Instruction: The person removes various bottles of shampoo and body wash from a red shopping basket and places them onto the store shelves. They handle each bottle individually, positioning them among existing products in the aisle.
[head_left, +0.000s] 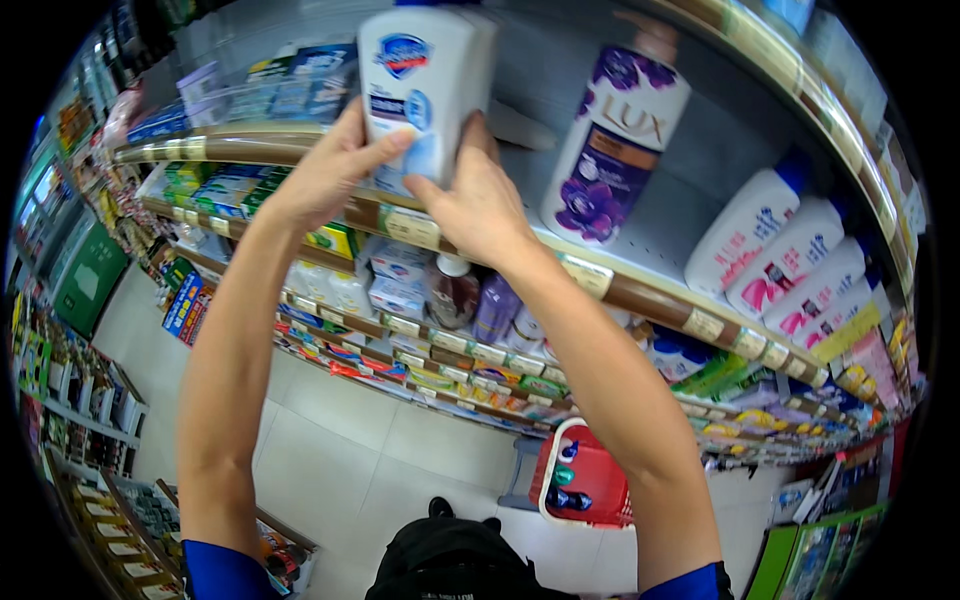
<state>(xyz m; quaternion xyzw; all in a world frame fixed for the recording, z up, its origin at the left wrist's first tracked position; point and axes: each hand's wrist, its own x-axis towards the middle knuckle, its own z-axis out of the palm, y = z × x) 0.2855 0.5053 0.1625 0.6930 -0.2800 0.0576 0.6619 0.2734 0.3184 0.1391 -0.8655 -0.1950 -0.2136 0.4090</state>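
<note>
Both hands are on a white Safeguard bottle (420, 82) with a blue top, upright at the front of the upper shelf; whether its base rests on the shelf cannot be told. My left hand (337, 169) grips its left side, the thumb across the front label. Around the right side and lower front is my right hand (476, 195). More of a white bottle shows just behind, partly hidden. To the right stands a purple and white Lux pump bottle (619, 142). Farther right, several white bottles with blue caps (746, 229) form a row.
A brown shelf edge (652, 304) with price tags runs below the bottles. Lower shelves hold boxes and a purple bottle (495, 307). A red basket (600, 487) with several bottles sits low by a grey step stool (517, 476). Another shelf rack (127, 525) stands at lower left.
</note>
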